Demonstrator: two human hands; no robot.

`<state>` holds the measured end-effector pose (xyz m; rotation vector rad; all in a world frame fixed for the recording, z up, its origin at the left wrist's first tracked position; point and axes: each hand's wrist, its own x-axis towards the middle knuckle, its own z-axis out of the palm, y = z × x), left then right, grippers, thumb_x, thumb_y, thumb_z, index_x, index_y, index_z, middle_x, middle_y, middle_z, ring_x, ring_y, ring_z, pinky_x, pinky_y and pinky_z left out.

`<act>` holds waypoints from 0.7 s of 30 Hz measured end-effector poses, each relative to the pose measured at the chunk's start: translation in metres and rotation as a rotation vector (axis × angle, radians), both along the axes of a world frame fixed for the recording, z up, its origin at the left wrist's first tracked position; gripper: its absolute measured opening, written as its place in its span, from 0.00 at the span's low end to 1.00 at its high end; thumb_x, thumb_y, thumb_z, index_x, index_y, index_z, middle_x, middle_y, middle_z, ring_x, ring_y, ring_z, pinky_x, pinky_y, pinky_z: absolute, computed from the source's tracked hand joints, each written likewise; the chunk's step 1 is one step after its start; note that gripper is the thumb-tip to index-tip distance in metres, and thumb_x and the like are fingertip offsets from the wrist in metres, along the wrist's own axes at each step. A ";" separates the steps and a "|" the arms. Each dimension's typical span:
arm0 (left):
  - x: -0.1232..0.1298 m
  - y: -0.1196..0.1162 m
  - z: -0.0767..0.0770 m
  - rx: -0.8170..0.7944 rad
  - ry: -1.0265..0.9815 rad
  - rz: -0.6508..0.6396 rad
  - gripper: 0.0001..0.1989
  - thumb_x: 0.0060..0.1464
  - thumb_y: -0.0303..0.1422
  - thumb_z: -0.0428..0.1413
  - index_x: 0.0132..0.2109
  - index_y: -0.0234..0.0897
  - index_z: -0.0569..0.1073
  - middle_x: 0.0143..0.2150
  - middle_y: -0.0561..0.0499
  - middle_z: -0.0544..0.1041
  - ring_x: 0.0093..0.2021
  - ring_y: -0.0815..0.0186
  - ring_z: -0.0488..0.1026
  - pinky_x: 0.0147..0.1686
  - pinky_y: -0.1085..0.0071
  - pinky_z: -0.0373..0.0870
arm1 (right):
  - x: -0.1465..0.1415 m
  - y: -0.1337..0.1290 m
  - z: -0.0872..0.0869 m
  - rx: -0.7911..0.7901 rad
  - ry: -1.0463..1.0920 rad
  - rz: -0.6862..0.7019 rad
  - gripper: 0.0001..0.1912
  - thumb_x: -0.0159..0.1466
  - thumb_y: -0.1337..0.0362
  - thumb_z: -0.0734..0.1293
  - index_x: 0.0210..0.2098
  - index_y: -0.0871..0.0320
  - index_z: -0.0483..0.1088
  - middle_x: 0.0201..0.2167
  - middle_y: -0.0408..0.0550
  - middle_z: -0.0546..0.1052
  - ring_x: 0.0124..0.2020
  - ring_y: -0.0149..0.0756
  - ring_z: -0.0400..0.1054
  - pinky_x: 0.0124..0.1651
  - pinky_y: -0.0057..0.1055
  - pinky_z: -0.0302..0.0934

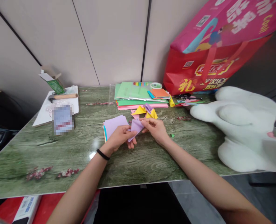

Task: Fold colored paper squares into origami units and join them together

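Between my two hands is a folded piece of purple paper [136,127], held above the table. My left hand [121,136], with a black band at the wrist, grips its left and lower side between thumb and fingers. My right hand [154,128] pinches its upper right corner. Just left of the folded piece lies a stack of square paper [114,124], purple on top with blue and cream edges below. Right behind my hands sit folded paper pieces [152,114] in yellow, pink and purple.
Coloured paper sheets [133,91] are piled at the back with a tape roll [156,85] and a yellow glue stick [171,101]. A white plush toy [242,124] lies right, below gift bags [198,68]. A hammer [63,97] and green box [55,85] are left.
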<state>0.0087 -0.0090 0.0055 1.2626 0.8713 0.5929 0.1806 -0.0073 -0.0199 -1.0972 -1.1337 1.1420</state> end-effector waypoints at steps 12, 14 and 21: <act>0.003 0.000 -0.002 0.201 -0.089 0.215 0.20 0.48 0.33 0.59 0.47 0.37 0.62 0.26 0.53 0.74 0.21 0.66 0.75 0.19 0.73 0.72 | 0.001 0.000 -0.002 0.032 0.106 0.096 0.14 0.49 0.53 0.72 0.25 0.58 0.74 0.33 0.45 0.75 0.30 0.33 0.68 0.29 0.29 0.69; 0.003 0.002 -0.005 0.298 -0.072 0.236 0.13 0.49 0.32 0.57 0.42 0.35 0.67 0.27 0.52 0.74 0.24 0.66 0.75 0.22 0.72 0.73 | 0.001 -0.001 -0.001 0.051 0.089 0.129 0.13 0.51 0.53 0.70 0.25 0.58 0.73 0.30 0.44 0.74 0.30 0.32 0.67 0.30 0.30 0.69; 0.000 0.005 -0.014 0.795 0.106 0.285 0.10 0.48 0.21 0.51 0.31 0.36 0.76 0.41 0.47 0.74 0.32 0.68 0.75 0.31 0.70 0.74 | 0.001 0.000 0.001 0.047 0.082 0.079 0.15 0.44 0.60 0.75 0.29 0.57 0.68 0.27 0.40 0.72 0.28 0.29 0.67 0.33 0.27 0.65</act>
